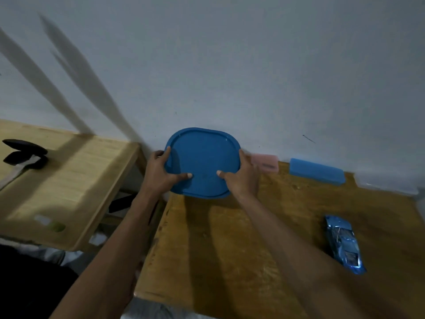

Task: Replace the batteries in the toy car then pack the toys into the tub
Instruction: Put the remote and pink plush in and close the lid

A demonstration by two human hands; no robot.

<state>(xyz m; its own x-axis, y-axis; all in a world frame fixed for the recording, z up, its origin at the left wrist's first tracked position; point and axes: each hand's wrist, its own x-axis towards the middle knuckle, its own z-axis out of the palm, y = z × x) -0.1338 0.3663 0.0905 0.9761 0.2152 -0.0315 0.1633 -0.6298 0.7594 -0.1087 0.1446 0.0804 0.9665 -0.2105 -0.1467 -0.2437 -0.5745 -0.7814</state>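
Observation:
A round blue tub lid (202, 157) sits at the far left of the wooden table (241, 238), close to the wall. Whatever is under the lid is hidden. My left hand (161, 172) grips its left edge with the thumb pressed on top. My right hand (241, 178) holds the right edge the same way. A shiny blue toy car (345, 244) lies on the table at the right, apart from both hands.
A pink box (265, 163) and a long blue box (317, 171) lie along the wall behind the table. A clear plastic item (388, 184) is at the far right. A lighter wooden table (57, 180) with a black object (25, 154) stands to the left.

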